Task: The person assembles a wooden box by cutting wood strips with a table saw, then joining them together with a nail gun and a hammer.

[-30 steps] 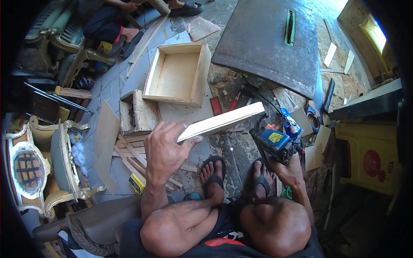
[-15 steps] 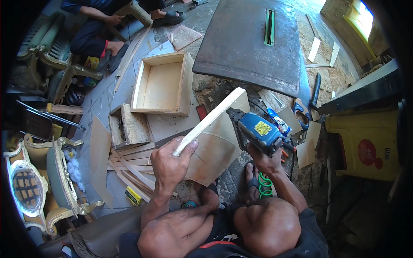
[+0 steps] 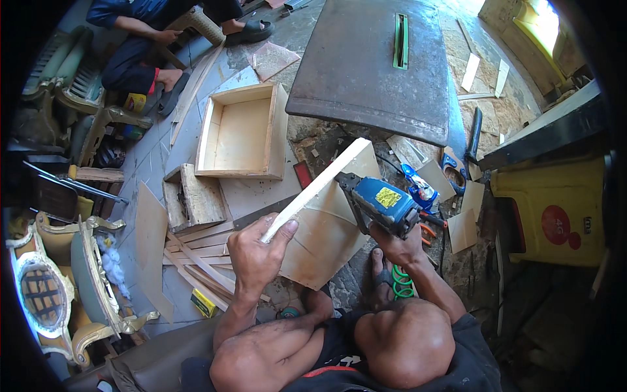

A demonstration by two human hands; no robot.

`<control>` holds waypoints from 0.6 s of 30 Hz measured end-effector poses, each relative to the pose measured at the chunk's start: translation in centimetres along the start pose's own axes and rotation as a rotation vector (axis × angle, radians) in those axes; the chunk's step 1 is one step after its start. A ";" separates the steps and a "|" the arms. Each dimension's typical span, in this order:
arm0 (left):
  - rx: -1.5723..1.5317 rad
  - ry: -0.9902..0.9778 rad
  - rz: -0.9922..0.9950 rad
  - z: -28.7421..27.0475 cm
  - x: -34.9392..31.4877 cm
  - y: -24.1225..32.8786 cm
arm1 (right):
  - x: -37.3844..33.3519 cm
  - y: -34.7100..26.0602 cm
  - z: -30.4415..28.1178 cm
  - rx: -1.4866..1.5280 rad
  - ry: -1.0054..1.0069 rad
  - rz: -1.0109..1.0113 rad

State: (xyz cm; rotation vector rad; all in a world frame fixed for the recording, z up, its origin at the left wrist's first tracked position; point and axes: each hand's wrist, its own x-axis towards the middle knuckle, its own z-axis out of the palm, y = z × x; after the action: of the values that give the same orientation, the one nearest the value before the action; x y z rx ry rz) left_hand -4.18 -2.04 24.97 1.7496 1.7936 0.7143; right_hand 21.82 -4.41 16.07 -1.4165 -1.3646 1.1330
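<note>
A thin wooden panel with a pale wood strip point(image 3: 318, 185) along its upper edge is tilted up in front of me. My left hand point(image 3: 258, 247) is closed round the strip's near end, thumb on top. In my right hand point(image 3: 396, 245) is a blue and black nail gun point(image 3: 385, 202) with a yellow label, gripped by its handle. The nail gun's nose lies against or very near the panel point(image 3: 323, 234), close to the strip; actual contact I cannot tell. A green coiled air hose point(image 3: 401, 282) hangs below my right hand.
An open wooden box point(image 3: 240, 130) and a smaller rough one point(image 3: 192, 199) stand ahead left, beside loose wood strips point(image 3: 196, 264). A dark tabletop point(image 3: 372, 72) lies ahead. A handsaw point(image 3: 453, 171), blue packet point(image 3: 418, 185) and yellow stool point(image 3: 552, 219) are right. Another person point(image 3: 147, 49) sits far left.
The nail gun has shifted slightly left and down along the panel. The strip's far end has dipped a little. Both hands keep their grip, and the view has moved slightly.
</note>
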 end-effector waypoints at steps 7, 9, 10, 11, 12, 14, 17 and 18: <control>0.012 0.000 0.012 -0.3 -0.2 0.1 | 0.1 -1.0 -0.2 -0.002 -0.025 0.121; 0.019 -0.001 -0.015 -0.1 -0.1 0.0 | -0.1 -1.0 -0.1 0.028 -0.015 0.126; 0.008 -0.003 -0.029 0.1 -0.1 -0.1 | -0.1 -1.0 -0.1 0.034 -0.003 0.086; -0.003 -0.004 -0.044 0.2 0.0 -0.1 | -0.1 -0.9 -0.1 0.041 0.008 0.045; -0.014 -0.006 -0.059 0.3 0.0 -0.2 | -0.3 -0.9 0.0 0.039 0.005 0.016; -0.047 -0.002 -0.089 0.5 0.2 -0.8 | -0.7 -0.8 0.5 0.035 -0.003 -0.037; -0.083 -0.015 -0.122 0.5 0.3 -1.0 | -1.3 -1.1 0.9 -0.021 -0.082 -0.087; -0.094 -0.022 -0.134 0.6 0.3 -1.1 | -1.5 -1.3 1.0 -0.052 -0.122 -0.077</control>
State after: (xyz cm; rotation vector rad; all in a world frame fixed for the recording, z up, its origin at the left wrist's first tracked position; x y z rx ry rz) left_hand -4.58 -1.75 23.79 1.5551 1.8130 0.7085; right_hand 20.55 -5.83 17.19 -1.3381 -1.5314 1.1569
